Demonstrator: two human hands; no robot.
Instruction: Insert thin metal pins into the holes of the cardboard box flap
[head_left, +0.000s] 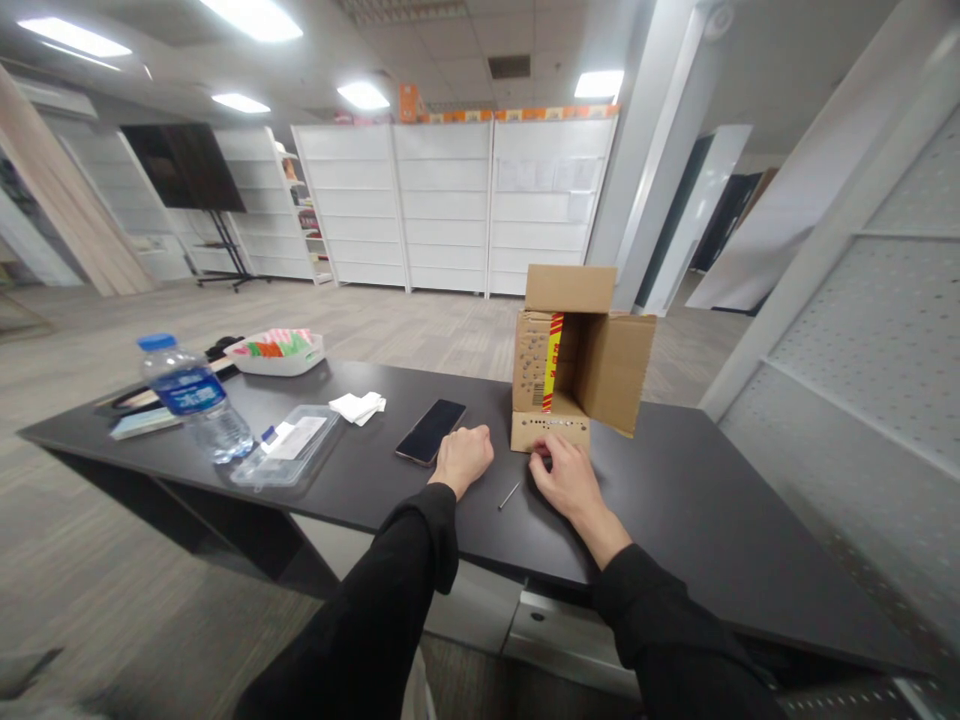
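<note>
My left hand (463, 460) rests on the dark table as a closed fist beside a smartphone (431, 432), its palm side hidden. My right hand (568, 478) has its fingers curled together at the lower front flap of an open cardboard box (531, 365). Whatever lies between those fingertips, if anything, is too small to make out. Small dark dots or holes run in a row along the flap (559, 425), and more mark the box's left panel. Between my hands lies a thin metal rod (509, 496), touched by neither.
On the left of the table (697, 500) are a water bottle (191, 395), a clear plastic case (289, 450), folded white tissue (358, 407) and a white tray (281, 362) of colourful packets. A perforated panel (877, 330) stands at right. White shelving (442, 210) is behind.
</note>
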